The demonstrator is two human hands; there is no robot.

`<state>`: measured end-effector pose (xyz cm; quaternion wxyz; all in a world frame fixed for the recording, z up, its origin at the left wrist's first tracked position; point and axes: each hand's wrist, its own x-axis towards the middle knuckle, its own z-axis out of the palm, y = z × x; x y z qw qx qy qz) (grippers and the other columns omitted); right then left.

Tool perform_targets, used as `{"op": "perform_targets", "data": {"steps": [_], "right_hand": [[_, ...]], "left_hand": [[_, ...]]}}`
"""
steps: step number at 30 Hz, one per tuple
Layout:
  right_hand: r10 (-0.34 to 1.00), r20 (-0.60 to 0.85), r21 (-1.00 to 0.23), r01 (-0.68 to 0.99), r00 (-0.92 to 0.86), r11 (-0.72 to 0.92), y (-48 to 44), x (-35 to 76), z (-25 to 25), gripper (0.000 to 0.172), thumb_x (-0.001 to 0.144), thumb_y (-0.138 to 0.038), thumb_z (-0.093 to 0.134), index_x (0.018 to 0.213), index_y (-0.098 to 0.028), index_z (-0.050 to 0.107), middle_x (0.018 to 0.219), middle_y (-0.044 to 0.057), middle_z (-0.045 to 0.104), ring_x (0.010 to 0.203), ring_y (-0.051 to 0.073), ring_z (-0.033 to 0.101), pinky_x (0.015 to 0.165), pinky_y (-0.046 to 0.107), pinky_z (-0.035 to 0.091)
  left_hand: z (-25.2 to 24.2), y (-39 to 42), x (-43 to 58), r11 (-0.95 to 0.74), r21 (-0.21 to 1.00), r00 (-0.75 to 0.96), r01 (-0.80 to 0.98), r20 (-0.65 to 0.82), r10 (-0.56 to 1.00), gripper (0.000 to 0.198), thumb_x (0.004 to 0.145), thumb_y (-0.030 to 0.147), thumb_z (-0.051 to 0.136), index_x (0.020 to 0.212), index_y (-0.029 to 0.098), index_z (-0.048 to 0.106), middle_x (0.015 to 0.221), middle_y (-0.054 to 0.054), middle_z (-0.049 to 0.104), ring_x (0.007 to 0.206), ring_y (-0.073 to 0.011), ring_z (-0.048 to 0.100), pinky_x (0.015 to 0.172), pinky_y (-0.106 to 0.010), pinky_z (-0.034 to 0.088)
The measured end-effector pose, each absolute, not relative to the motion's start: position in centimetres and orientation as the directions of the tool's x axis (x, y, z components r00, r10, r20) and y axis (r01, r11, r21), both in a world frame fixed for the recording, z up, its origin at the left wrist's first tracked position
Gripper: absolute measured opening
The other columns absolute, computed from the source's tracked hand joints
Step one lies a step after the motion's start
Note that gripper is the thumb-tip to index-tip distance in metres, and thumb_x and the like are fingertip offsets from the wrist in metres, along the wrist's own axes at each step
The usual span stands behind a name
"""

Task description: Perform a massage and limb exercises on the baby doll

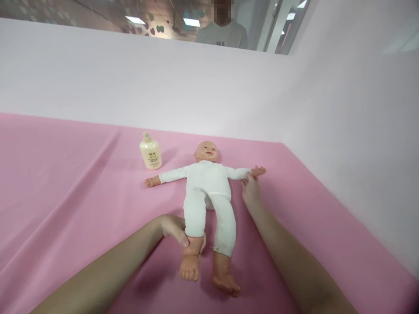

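A baby doll point(209, 179) with a white cloth body lies on its back, its head toward the wall and its arms spread wide. My left hand point(175, 229) is wrapped around the doll's lower leg on the left side, just above the foot, with the thumb on top and fingertips showing past the far side. On the right, my right hand point(251, 187) pinches the doll's sleeve near the wrist. The doll's other leg rests on the cloth, untouched. Beyond the doll's left-side arm stands a cream pump bottle point(151, 152) with a printed label.
A pink cloth point(81, 187) with long creases on the left covers the surface. White walls point(147, 83) rise behind and along the right side. Above the back wall, a glass pane point(183, 22) shows a person in a light shirt and ceiling lights.
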<state>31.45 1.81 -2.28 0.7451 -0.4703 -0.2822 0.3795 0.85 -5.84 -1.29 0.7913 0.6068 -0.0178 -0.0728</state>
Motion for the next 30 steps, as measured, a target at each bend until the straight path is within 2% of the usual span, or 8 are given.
{"op": "perform_targets", "data": {"steps": [4, 8, 10, 13, 16, 20, 26, 30], "right_hand": [[0.793, 0.29, -0.924, -0.061, 0.536, 0.379, 1.3, 30.9, -1.8, 0.068, 0.088, -0.044, 0.059, 0.149, -0.03, 0.033, 0.148, 0.011, 0.05, 0.129, 0.024, 0.059, 0.1, 0.047, 0.055], [0.751, 0.498, -0.861, 0.146, 0.433, 0.487, 0.4, 29.9, -1.1, 0.068, 0.086, -0.048, 0.066, 0.145, -0.025, 0.042, 0.149, 0.015, 0.05, 0.131, 0.027, 0.056, 0.105, 0.047, 0.051], [0.752, 0.552, -0.833, 0.217, 0.361, 0.508, 0.0, 29.3, -1.0, 0.066, 0.084, -0.048, 0.069, 0.141, -0.023, 0.047, 0.145, 0.015, 0.054, 0.128, 0.027, 0.058, 0.105, 0.046, 0.051], [0.747, 0.626, -0.764, 0.37, 0.225, 0.529, -0.7, 28.4, -1.0, 0.052, 0.084, -0.043, 0.072, 0.13, -0.023, 0.058, 0.131, 0.012, 0.063, 0.119, 0.027, 0.062, 0.106, 0.048, 0.049], [0.681, 0.732, -0.59, 0.522, 0.024, 0.616, -1.3, 27.7, -0.9, 0.036, 0.087, -0.037, 0.07, 0.121, -0.026, 0.065, 0.122, 0.008, 0.069, 0.118, 0.026, 0.063, 0.11, 0.049, 0.047], [0.606, 0.785, -0.426, 0.596, -0.132, 0.681, -1.7, 27.1, -0.5, 0.029, 0.091, -0.032, 0.065, 0.12, -0.03, 0.067, 0.121, 0.006, 0.07, 0.117, 0.025, 0.064, 0.108, 0.047, 0.049], [0.622, 0.772, -0.434, 0.606, -0.132, 0.667, -1.6, 27.2, -0.5, 0.031, 0.092, -0.033, 0.063, 0.122, -0.03, 0.067, 0.121, 0.006, 0.07, 0.117, 0.025, 0.064, 0.108, 0.049, 0.049], [0.641, 0.767, -0.523, 0.557, -0.022, 0.645, -1.3, 27.7, -0.9, 0.036, 0.088, -0.035, 0.068, 0.124, -0.027, 0.065, 0.125, 0.008, 0.068, 0.12, 0.026, 0.062, 0.11, 0.049, 0.048]], "left_hand": [[-1.3, -6.3, 1.1, 0.402, 0.914, 0.996, -0.049, 0.074, -0.048, 0.055, 0.067, 0.065, 0.074, 0.094, 0.017, 0.064, 0.08, -0.012, 0.071, 0.084, -0.0323, 0.068, 0.083, -0.047, 0.051], [-1.4, -6.1, 1.2, 0.491, 0.816, 0.949, -0.304, 0.213, 0.234, 0.058, 0.068, 0.079, 0.06, 0.076, 0.021, 0.056, 0.052, -0.004, 0.056, 0.072, -0.0278, 0.06, 0.088, -0.049, 0.047], [-1.3, -5.8, 1.2, 0.501, 0.778, 0.905, -0.379, 0.198, 0.377, 0.058, 0.069, 0.081, 0.057, 0.07, 0.023, 0.051, 0.044, 0.0, 0.046, 0.069, -0.0255, 0.055, 0.089, -0.048, 0.045], [-1.2, -5.6, 1.2, 0.501, 0.761, 0.854, -0.412, 0.13, 0.504, 0.058, 0.071, 0.08, 0.055, 0.067, 0.023, 0.048, 0.041, 0.003, 0.037, 0.067, -0.0235, 0.052, 0.088, -0.046, 0.044], [-1.0, -5.8, 1.3, 0.502, 0.769, 0.834, -0.395, 0.071, 0.547, 0.055, 0.075, 0.076, 0.055, 0.069, 0.021, 0.051, 0.046, 0.003, 0.041, 0.068, -0.0227, 0.052, 0.085, -0.043, 0.042], [-0.8, -6.0, 1.6, 0.5, 0.779, 0.813, -0.378, 0.02, 0.582, 0.054, 0.079, 0.072, 0.053, 0.069, 0.019, 0.052, 0.05, 0.001, 0.045, 0.069, -0.0219, 0.051, 0.082, -0.041, 0.04], [-0.7, -5.9, 1.6, 0.475, 0.811, 0.814, -0.34, 0.002, 0.581, 0.055, 0.078, 0.074, 0.05, 0.068, 0.019, 0.052, 0.051, -0.001, 0.044, 0.068, -0.0226, 0.05, 0.081, -0.042, 0.039], [-0.6, -5.9, 1.5, 0.474, 0.819, 0.855, -0.324, 0.039, 0.517, 0.056, 0.078, 0.074, 0.05, 0.07, 0.019, 0.053, 0.053, -0.001, 0.047, 0.065, -0.0216, 0.049, 0.081, -0.042, 0.04]]}}
